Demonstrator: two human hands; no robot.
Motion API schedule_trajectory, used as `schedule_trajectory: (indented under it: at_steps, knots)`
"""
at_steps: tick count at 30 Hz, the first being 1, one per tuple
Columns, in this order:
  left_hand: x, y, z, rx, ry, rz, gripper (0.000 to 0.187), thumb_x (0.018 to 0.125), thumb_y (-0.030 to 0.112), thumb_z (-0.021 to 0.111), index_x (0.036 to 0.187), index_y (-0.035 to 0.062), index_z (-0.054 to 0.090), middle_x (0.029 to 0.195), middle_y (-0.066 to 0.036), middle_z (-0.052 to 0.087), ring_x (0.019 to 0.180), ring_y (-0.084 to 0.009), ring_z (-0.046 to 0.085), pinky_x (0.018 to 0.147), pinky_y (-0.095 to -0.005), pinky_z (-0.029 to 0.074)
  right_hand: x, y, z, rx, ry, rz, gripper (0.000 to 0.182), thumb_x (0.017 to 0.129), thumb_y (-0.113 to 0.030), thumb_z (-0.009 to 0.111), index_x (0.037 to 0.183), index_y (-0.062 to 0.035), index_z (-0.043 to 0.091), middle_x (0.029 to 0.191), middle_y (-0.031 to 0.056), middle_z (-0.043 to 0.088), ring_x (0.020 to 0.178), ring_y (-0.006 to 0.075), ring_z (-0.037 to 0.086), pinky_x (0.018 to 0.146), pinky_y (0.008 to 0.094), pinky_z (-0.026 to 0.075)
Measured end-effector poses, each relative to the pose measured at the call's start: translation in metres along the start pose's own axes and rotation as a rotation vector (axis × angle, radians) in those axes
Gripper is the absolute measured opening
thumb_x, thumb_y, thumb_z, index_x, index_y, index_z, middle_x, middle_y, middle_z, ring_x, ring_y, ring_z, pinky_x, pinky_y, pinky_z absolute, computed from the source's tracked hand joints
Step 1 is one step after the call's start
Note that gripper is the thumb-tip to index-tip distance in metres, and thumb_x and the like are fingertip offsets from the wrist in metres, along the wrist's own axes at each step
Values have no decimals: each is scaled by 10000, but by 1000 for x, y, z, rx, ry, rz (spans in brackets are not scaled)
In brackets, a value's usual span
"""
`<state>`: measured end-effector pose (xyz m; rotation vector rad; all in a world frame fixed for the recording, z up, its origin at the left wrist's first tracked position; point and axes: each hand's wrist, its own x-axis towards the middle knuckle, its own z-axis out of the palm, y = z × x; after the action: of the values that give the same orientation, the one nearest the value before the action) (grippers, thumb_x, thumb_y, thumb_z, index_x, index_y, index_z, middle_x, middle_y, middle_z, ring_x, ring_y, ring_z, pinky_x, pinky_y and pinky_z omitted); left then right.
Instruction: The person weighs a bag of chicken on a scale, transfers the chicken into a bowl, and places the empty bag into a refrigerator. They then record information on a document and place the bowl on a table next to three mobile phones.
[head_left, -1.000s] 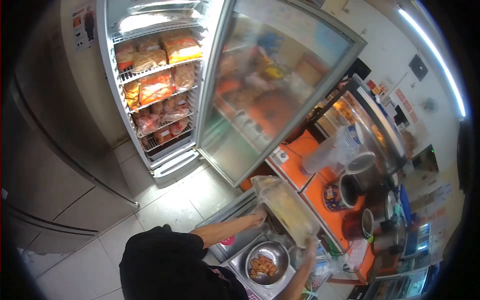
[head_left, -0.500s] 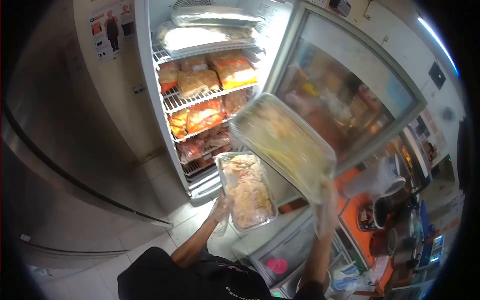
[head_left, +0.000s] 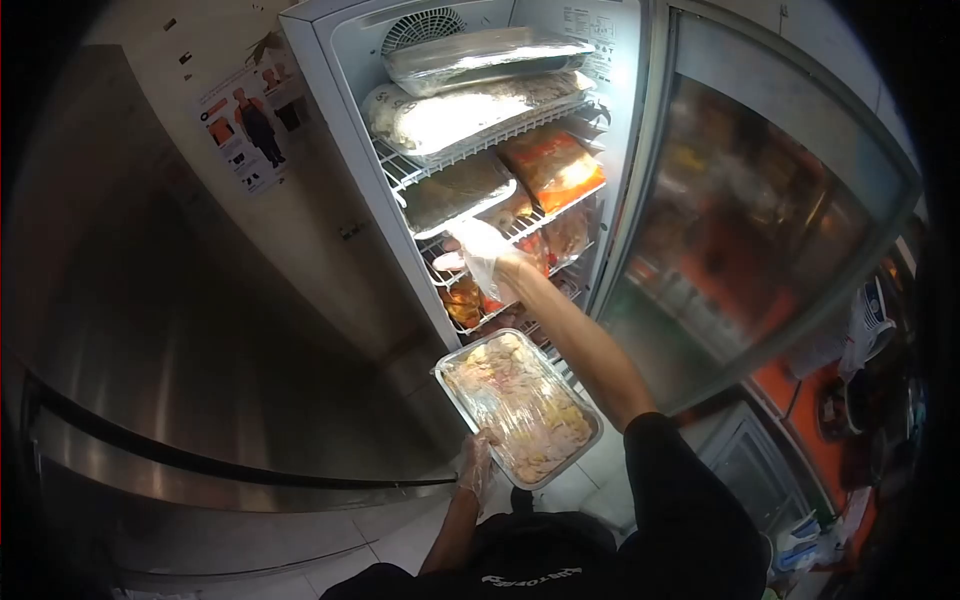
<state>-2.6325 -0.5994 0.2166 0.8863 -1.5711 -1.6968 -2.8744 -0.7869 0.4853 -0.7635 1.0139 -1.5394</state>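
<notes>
My left hand [head_left: 477, 466], in a clear plastic glove, is closed on the near left edge of a metal tray [head_left: 520, 405]. Pale pieces of what looks like raw meat fill it under stretched plastic wrap. Also gloved, my right hand [head_left: 482, 256] reaches into the open fridge and grips the front edge of a second wrapped tray [head_left: 455, 192]. That tray lies at the left of the second shelf, beside an orange-and-clear food bag [head_left: 555, 170]. Part of my right fingers is hidden at the tray edge.
Two plastic-wrapped trays, one of them the upper tray [head_left: 490, 58], are stacked on the top shelf. Bagged food [head_left: 462, 303] lies on the lower shelves. The glass fridge door [head_left: 740, 220] stands open at right. A stainless steel cabinet [head_left: 200, 330] is close on the left.
My right hand has carried the second tray from in front of the glass door up and left onto the second shelf. My left hand still holds the meat tray. The view has shifted.
</notes>
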Motion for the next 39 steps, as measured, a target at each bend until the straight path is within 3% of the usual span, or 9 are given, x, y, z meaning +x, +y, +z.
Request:
schedule_trajectory:
  at_steps: [5,7,9,14,18,20,23,34,39]
  knots:
    - [6,24,-6,-64,52,-48,764,878,750,332,795,38,596,781,-9,540,786,-106,492,768,-259,369,33,19,-74,-220,7,-143,318,945,-319,535,1059,-23,570,798,104,605,625,199,613,521,329,525]
    - [29,-14,-24,162,11,118,289,901,274,544,754,33,603,789,-39,594,754,-148,545,703,-313,420,-8,-9,-66,-179,132,25,298,955,-289,514,1062,-30,616,820,98,635,710,186,628,590,329,532]
    - [44,25,-8,-104,-155,130,590,930,598,459,836,32,596,843,-24,563,841,-126,526,761,-288,425,-16,-15,-77,-678,151,-149,289,959,-272,507,1100,-69,656,884,98,672,771,162,632,645,323,527]
    - [70,70,8,-263,-103,73,232,899,222,550,789,26,611,791,-51,571,775,-145,548,691,-283,450,-57,-70,-104,-1674,207,-470,246,902,-286,597,994,-69,668,947,126,670,806,139,642,706,296,521]
    - [69,123,14,-173,31,70,255,849,216,575,707,9,623,719,-66,595,657,-155,576,616,-281,452,-142,-41,-211,-1067,536,-487,660,858,-538,594,1241,-1,567,1026,157,655,975,227,633,822,283,482]
    - [86,122,-1,-255,82,169,289,847,232,579,678,2,624,691,-65,598,644,-162,582,610,-286,452,-251,-49,-169,-200,-155,-232,844,823,-556,638,1422,-21,380,1255,165,563,1121,250,578,920,287,449]
    - [123,75,-23,-18,-428,286,330,881,322,577,918,-4,618,907,-98,614,819,-183,596,730,-320,490,-285,-25,-148,-316,-68,229,914,787,-473,704,1458,-12,289,1339,156,487,1167,271,542,957,338,441]
    - [176,207,39,-1011,-87,131,572,955,417,515,1403,121,317,1425,-153,346,1275,-285,413,1062,-423,391,-144,-59,-91,-155,217,-361,455,830,-116,576,1256,19,490,1098,103,571,963,176,572,846,281,480]
    - [132,231,76,-869,-60,51,766,956,554,404,1475,63,128,1386,-256,386,1161,-420,518,868,-517,526,-16,-10,-104,311,194,-477,228,892,-95,530,1094,1,572,855,1,563,679,72,527,589,198,447]
